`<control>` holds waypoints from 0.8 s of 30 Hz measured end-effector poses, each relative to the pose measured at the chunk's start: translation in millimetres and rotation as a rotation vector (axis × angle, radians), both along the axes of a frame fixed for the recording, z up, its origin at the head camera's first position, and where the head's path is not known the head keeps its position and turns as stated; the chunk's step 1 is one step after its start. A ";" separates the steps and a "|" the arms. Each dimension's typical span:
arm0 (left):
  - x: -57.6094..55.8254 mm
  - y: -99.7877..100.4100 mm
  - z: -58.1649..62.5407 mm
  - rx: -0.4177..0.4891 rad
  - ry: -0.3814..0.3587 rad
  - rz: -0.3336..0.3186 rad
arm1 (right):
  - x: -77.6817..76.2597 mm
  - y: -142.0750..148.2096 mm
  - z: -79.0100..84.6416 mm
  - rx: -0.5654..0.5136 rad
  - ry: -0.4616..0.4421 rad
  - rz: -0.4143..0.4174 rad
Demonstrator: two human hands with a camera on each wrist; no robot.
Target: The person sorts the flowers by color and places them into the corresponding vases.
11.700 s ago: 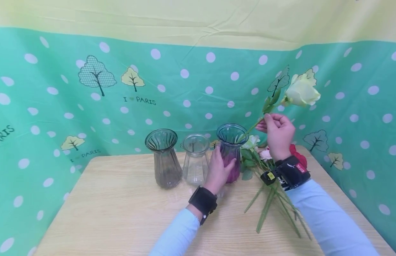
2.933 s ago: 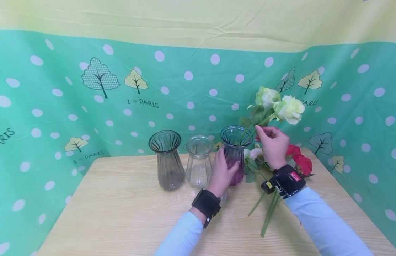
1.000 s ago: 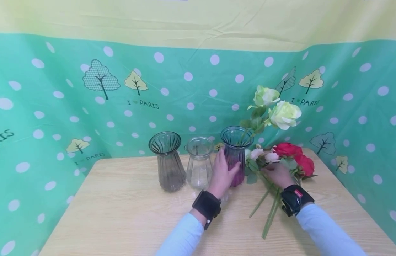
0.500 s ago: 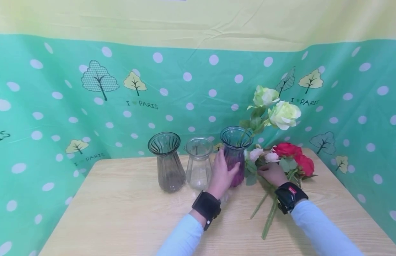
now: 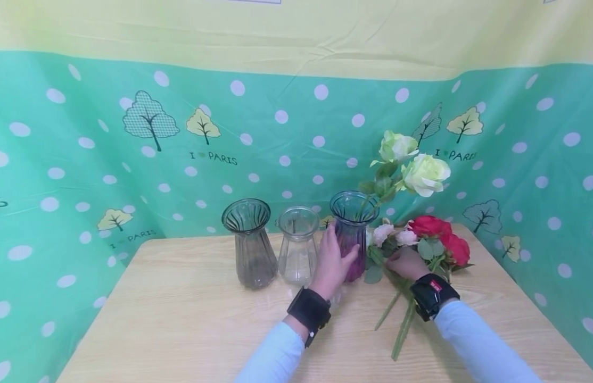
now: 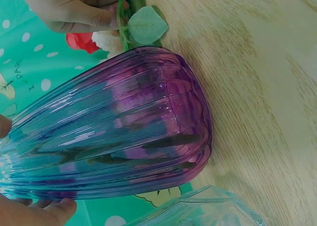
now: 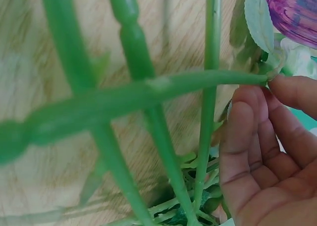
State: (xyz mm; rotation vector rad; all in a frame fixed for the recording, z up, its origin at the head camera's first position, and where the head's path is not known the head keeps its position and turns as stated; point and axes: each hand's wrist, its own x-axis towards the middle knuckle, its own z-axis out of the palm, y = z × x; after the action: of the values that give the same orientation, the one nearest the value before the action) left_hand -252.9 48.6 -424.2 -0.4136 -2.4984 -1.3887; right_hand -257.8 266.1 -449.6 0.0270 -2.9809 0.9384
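My left hand (image 5: 331,263) holds the blue-and-purple glass vase (image 5: 350,234), its thumb and fingers spread round the body. Two pale green-white roses (image 5: 425,174) stand in that vase and lean right; their stem ends show through the glass (image 6: 124,122) in the left wrist view. My right hand (image 5: 408,263) is low over the flowers lying right of the vase. In the right wrist view, its thumb and fingers pinch a green flower stem (image 7: 148,89) beside a leaf (image 7: 260,20). Which bloom that stem bears cannot be told.
A grey glass vase (image 5: 255,255) and a clear glass vase (image 5: 298,255) stand left of the blue-and-purple one. Red flowers (image 5: 456,248) and pale pink flowers (image 5: 406,237) lie at the table's right, stems toward the front. A polka-dot curtain (image 5: 277,133) backs the table (image 5: 181,319).
A second white rose has joined the first in the blue-and-purple vase. My right hand has let go of it and come down to the lying stems. My left hand has stayed on the vase.
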 end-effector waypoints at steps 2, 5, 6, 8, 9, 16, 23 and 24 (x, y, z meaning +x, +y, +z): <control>0.4 0.2 -0.7 -0.001 -0.004 0.000 | 0.8 -0.3 0.5 -0.004 -0.002 0.003; 0.7 0.4 -1.5 0.000 -0.008 0.002 | 3.0 0.2 3.7 -0.027 -0.014 0.015; 0.8 0.4 -1.6 0.003 -0.008 0.000 | 4.0 0.5 5.6 -0.040 -0.020 0.013; 0.9 0.4 -1.8 0.006 -0.004 0.000 | 6.2 1.7 10.3 -0.047 -0.022 0.010; 1.0 0.4 -1.8 0.008 -0.002 -0.002 | 7.2 2.7 13.4 -0.058 -0.027 0.007; -0.8 0.8 -1.8 0.002 0.010 -0.002 | 11.0 15.9 43.0 -0.269 -0.072 -0.107; -2.8 0.4 -2.3 -0.001 0.017 0.001 | 18.9 32.3 67.8 -0.697 -0.037 -0.157; -2.8 0.4 -2.2 -0.002 0.019 0.001 | 20.5 34.5 69.8 -0.765 -0.035 -0.149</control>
State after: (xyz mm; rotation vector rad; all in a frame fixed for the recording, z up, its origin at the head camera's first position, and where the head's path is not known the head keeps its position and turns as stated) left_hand -255.7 49.0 -426.4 -0.4234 -2.4844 -1.3760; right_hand -237.3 300.6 -379.8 -0.2157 -2.3970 1.9681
